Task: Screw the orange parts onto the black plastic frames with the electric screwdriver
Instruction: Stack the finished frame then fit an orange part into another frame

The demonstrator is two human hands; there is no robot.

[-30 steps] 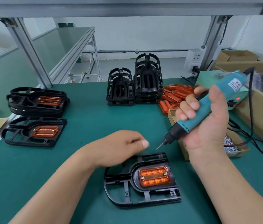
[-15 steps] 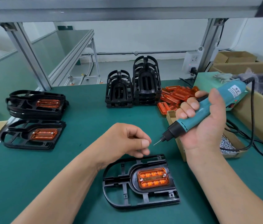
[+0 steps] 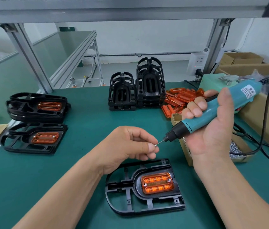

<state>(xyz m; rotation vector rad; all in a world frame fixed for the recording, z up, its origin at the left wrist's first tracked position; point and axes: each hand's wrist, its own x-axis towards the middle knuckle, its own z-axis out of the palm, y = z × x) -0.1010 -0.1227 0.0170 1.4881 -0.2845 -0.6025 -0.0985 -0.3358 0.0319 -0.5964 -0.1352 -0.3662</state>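
The right grip [image 3: 213, 129] is wrapped tight around the teal electric screwdriver [image 3: 239, 96] at the middle right of the frame. The tool is tilted so its bit [image 3: 161, 142] points down and to the left. The left grip [image 3: 127, 146] is dead centre, thumb and forefinger pinching a tiny screw [image 3: 155, 145]. That screw is right up against the bit tip, pretty much touching. Both are held up off the green tabletop [image 3: 48, 179].

The black frame [image 3: 136, 185] lies flat on the tabletop at lower centre, just under the left grip in the picture, and neither grip is on it. Its orange part [image 3: 157, 183] sits in the raised rounded pocket, with a silver screw head at its left end and another at its upper right corner.

Further back, upper centre, there are two stacks of bare frames [image 3: 150, 83], with a pile of loose orange pieces [image 3: 180, 98] just to their right. On the left edge sit two stacks of fitted frames [image 3: 36, 106]. A small cardboard box of screws [image 3: 236, 149] peeks out behind the right wrist.
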